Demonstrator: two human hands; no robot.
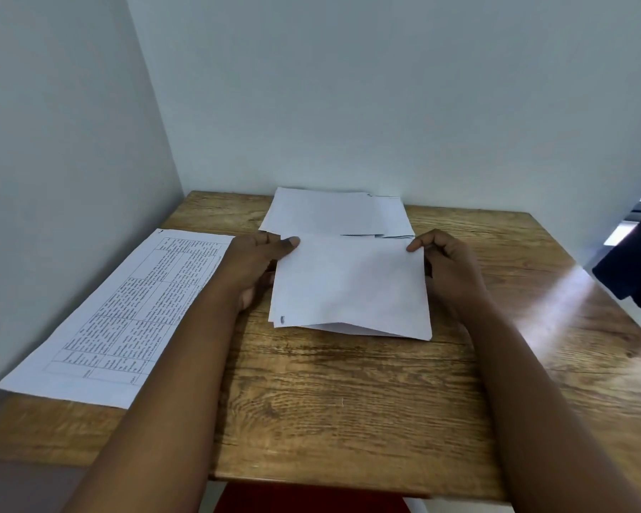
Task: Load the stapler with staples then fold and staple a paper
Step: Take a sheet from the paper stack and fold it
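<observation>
**Folded paper held at both far corners; no stapler in sight**

Head view: The paper (350,286) lies in the middle of the tabletop (348,401), already doubled over, with a lower layer peeking out along its near edge. Its long axis runs left to right, square to the person. The left hand (254,264) sits at the far-left corner, thumb on top of the sheet and fingers tucked under the left edge, pinching it. The right hand (446,261) sits at the far-right corner, fingers curled, thumb and fingertips nipping that corner. So the sheet lies directly between the two hands, each equally near its own corner; neither needs to reach.

Just beyond the paper, touching or slightly under its far edge, lies a stack (334,212) of blank sheets against the wall. A printed sheet (126,312) with a table of text lies at the left, angled, partly under the left forearm.

The stapler cannot be seen anywhere here, so which hand is nearer to it cannot be told. Judging from the layout, the fold looks made or nearly so, and stapling would follow. A small dark mark shows near the paper's near-left corner; whether it is a staple is unclear.
</observation>
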